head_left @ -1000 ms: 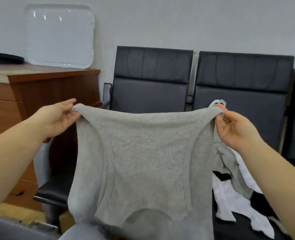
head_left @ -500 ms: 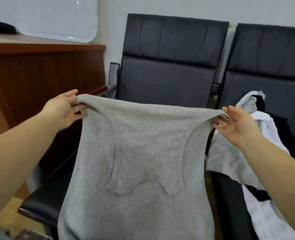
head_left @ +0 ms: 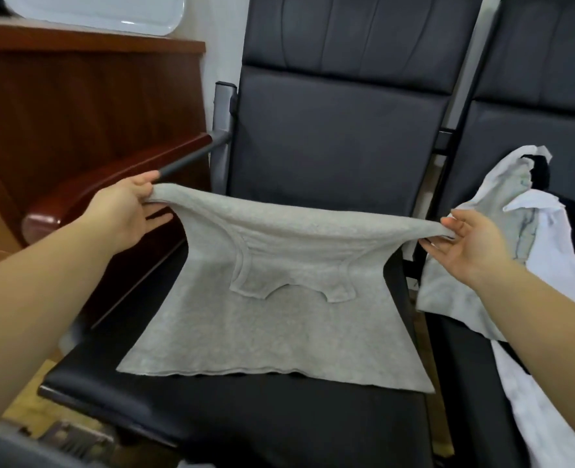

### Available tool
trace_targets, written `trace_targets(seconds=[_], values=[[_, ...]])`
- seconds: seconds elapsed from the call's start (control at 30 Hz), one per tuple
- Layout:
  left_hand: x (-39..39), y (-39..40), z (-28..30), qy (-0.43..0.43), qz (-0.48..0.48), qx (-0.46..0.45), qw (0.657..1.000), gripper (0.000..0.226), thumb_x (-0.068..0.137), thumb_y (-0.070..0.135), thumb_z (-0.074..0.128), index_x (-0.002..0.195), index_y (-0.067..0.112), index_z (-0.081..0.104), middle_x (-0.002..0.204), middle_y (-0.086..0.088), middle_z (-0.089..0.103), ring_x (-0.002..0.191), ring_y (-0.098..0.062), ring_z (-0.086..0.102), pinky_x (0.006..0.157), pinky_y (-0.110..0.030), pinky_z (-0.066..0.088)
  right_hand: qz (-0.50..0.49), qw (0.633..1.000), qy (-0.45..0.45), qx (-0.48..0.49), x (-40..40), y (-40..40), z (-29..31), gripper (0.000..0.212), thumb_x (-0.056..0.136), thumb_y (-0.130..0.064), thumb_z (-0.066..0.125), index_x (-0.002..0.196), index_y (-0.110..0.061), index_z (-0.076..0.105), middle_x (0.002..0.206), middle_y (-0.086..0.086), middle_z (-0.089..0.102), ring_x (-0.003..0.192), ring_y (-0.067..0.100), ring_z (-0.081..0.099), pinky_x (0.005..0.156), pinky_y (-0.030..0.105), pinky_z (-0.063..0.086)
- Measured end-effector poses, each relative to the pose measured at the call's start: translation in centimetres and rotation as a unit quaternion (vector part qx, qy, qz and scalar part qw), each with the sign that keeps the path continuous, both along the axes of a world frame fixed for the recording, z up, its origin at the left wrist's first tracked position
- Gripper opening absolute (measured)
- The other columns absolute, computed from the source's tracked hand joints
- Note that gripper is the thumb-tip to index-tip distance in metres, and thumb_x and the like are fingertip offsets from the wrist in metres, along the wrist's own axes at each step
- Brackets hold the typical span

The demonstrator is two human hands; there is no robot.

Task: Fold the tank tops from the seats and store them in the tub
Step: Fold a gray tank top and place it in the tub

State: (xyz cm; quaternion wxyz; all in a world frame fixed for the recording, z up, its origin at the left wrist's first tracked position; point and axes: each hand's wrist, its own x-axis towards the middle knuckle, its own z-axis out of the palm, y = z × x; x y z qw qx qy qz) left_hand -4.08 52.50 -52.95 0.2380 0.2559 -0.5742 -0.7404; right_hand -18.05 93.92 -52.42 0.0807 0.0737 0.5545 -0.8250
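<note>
The grey tank top (head_left: 272,298) lies partly on the black seat (head_left: 279,420), its hem spread flat near the seat's front edge while the folded top edge is held up above it. The left hand (head_left: 124,214) pinches one corner of that fold, and the right hand (head_left: 465,244) pinches the other. To fold well, both corners should probably come down together, level and taut, keeping the straps tucked inside. More garments (head_left: 529,238) lie heaped beside the seat.
</note>
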Motion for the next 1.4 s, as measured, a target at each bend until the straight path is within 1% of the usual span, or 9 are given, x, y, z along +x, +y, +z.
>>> trace_targets(seconds=[0.2, 0.3, 0.5, 0.7, 0.83, 1.07, 1.27, 1.33, 1.4], values=[[5.4, 0.0, -2.4, -0.095, -0.078, -0.037, 0.992, 0.034, 0.102, 0.004, 0.031, 0.101, 0.022, 0.06, 0.1, -0.004, 0.058, 0.093, -0.018, 0.06, 0.094, -0.04, 0.042, 0.016, 0.996, -0.041, 0.079, 3.5, 2.9, -4.4, 0.048, 0.097, -0.019, 0.048, 0.049, -0.015, 0.053, 0.045, -0.007, 0.053, 0.071, 0.016, 0.054, 0.079, 0.031, 0.047], [7.9, 0.7, -4.2, -0.144, -0.093, -0.038, 0.984, 0.033, 0.101, 0.005, 0.031, 0.102, 0.02, 0.06, 0.094, -0.004, 0.057, 0.087, -0.016, 0.057, 0.093, -0.038, 0.041, 0.026, 0.99, -0.063, 0.125, 5.2, 4.1, -6.8, 0.049, 0.096, -0.019, 0.05, 0.047, -0.013, 0.053, 0.063, 0.0, 0.053, 0.071, 0.017, 0.052, 0.07, 0.031, 0.046], [11.6, 2.8, -8.8, -0.318, -0.139, -0.216, 0.913, 0.031, 0.1, 0.002, 0.038, 0.093, 0.018, 0.063, 0.09, -0.009, 0.058, 0.074, -0.017, 0.05, 0.06, -0.027, 0.036, 0.073, 0.941, -0.022, 0.329, 9.0, 5.0, -10.1, 0.033, 0.093, -0.017, 0.059, 0.061, -0.007, 0.055, 0.072, 0.006, 0.056, 0.073, 0.02, 0.053, 0.064, 0.027, 0.046], [12.6, 3.7, -10.9, -0.344, -0.104, -0.338, 0.87, 0.013, 0.094, 0.009, 0.055, 0.107, 0.01, 0.055, 0.084, -0.011, 0.061, 0.073, -0.027, 0.057, 0.066, -0.034, 0.047, 0.13, 0.752, 0.139, 0.631, 10.7, 4.5, -11.3, 0.043, 0.086, -0.02, 0.062, 0.047, -0.013, 0.045, 0.05, 0.002, 0.049, 0.056, 0.021, 0.049, 0.055, 0.031, 0.036], [13.2, 4.2, -10.6, -0.391, -0.07, -0.411, 0.821, 0.013, 0.091, 0.022, 0.062, 0.093, 0.01, 0.058, 0.091, -0.012, 0.061, 0.085, -0.027, 0.055, 0.076, -0.03, 0.04, 0.068, 0.64, 0.32, 0.695, 11.3, 1.9, -11.4, 0.038, 0.078, -0.031, 0.055, 0.045, -0.021, 0.038, 0.059, -0.001, 0.044, 0.066, 0.03, 0.05, 0.06, 0.033, 0.039], [13.5, 5.0, -10.6, -0.448, -0.095, -0.411, 0.788, 0.047, 0.09, 0.048, 0.06, 0.089, 0.001, 0.062, 0.087, -0.016, 0.062, 0.083, -0.03, 0.056, 0.072, -0.032, 0.04, 0.241, 0.671, 0.377, 0.591, 15.6, -9.9, -10.9, 0.026, 0.09, -0.032, 0.061, 0.069, -0.019, 0.053, 0.08, -0.002, 0.053, 0.086, 0.018, 0.05, 0.074, 0.029, 0.038], [15.0, 5.5, -9.5, -0.421, -0.111, -0.312, 0.845, 0.034, 0.092, 0.033, 0.061, 0.073, 0.007, 0.052, 0.067, -0.005, 0.045, 0.07, -0.021, 0.048, 0.061, -0.029, 0.034, 0.351, 0.649, 0.421, 0.528, 21.0, -18.2, -9.9, 0.026, 0.087, -0.042, 0.064, 0.106, -0.026, 0.057, 0.107, -0.009, 0.055, 0.101, 0.009, 0.051, 0.086, 0.026, 0.045], [15.9, 5.6, -9.2, -0.354, -0.115, -0.096, 0.923, 0.019, 0.089, 0.028, 0.062, 0.08, 0.011, 0.057, 0.068, -0.004, 0.053, 0.061, -0.014, 0.049, 0.052, -0.024, 0.035, 0.371, 0.629, 0.435, 0.527, 22.1, -19.7, -10.1, 0.043, 0.083, -0.046, 0.067, 0.119, -0.026, 0.053, 0.117, -0.008, 0.055, 0.108, 0.011, 0.051, 0.091, 0.029, 0.046], [16.8, 6.0, -8.7, -0.28, -0.136, 0.101, 0.945, 0.008, 0.087, 0.023, 0.059, 0.086, 0.015, 0.061, 0.066, 0.0, 0.063, 0.058, -0.01, 0.057, 0.052, -0.021, 0.04, 0.378, 0.616, 0.445, 0.53, 23.0, -20.7, -10.3, 0.053, 0.081, -0.048, 0.069, 0.125, -0.027, 0.049, 0.121, -0.007, 0.054, 0.11, 0.012, 0.051, 0.092, 0.03, 0.047]])
